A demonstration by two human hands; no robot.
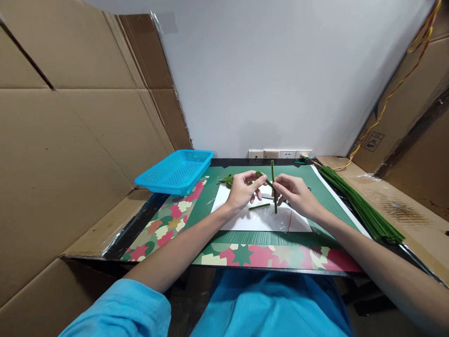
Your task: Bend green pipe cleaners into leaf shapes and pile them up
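My left hand pinches a bent green fuzzy stem between thumb and fingers. To its right, my right hand has its fingers closed on an upright straight green stem, which touches or crosses the bent one. Below the hands a short green piece lies on a white sheet. Several curled green pieces rest behind my left hand. A dark tool is partly hidden behind my right hand.
A blue plastic basket sits at the back left. Along the right edge lies a long bundle of green stems. Sockets line the wall behind the table mat. Cardboard stands at both sides, with a yellow cord at right.
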